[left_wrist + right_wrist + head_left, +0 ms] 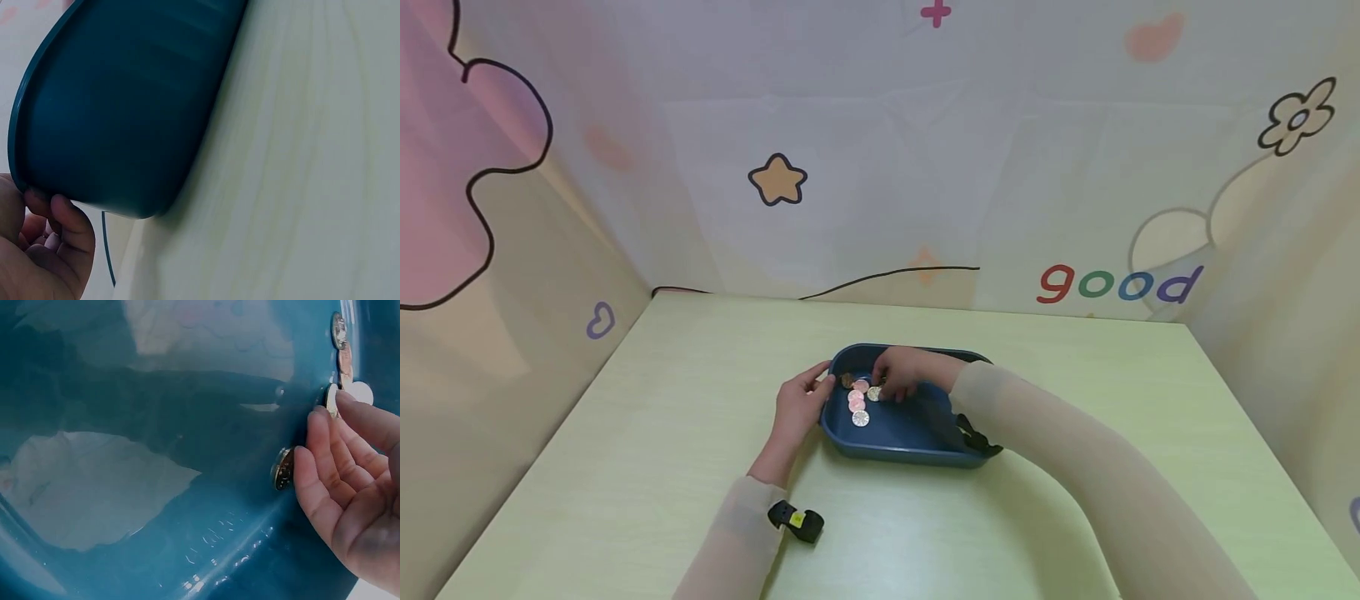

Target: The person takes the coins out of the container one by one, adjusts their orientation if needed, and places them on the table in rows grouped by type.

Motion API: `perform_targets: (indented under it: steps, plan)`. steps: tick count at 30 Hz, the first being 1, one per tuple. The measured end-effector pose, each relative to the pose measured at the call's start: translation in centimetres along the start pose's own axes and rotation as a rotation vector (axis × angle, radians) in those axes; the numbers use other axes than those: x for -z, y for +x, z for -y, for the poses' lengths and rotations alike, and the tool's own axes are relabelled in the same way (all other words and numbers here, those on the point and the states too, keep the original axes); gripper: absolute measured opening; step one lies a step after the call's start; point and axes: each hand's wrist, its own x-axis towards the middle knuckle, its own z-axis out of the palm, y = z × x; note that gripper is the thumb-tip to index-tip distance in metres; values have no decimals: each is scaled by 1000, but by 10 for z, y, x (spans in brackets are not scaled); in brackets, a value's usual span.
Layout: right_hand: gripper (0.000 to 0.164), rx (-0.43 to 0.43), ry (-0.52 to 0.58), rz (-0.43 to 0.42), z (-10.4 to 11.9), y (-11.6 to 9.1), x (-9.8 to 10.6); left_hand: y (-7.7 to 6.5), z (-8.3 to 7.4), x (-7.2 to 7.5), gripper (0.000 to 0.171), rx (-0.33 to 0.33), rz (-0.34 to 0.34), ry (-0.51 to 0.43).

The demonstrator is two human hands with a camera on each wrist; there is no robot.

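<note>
While the left hand grips the left end of the blue tray on the worktop, the right hand, pinching one coin inside it, does best with a light touch, lest the other coins get knocked.

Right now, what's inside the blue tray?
The blue tray holds coins near its left end, some at the right hand; anything that hand fully covers can't be seen.
</note>
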Motion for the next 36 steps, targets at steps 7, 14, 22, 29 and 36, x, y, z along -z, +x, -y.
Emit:
perform_targets:
  steps: [7,14,22,29,36]
  plan:
    - [12,22,5,-40,2,2,-5,-1,0,0,38,12,-1,-22]
    - [8,30,-23,-53,3,6,-6,0,2,-1,37,-1,-6,-33]
    - [18,49,6,-26,2,5,-7,-1,3,-1,37,20,-8,-24]
    - [19,73,38,29,1,1,-3,-1,5,-2,38,35,2,-34]
    - [17,98,52,10,2,-4,6,0,3,-1,38,20,4,-38]
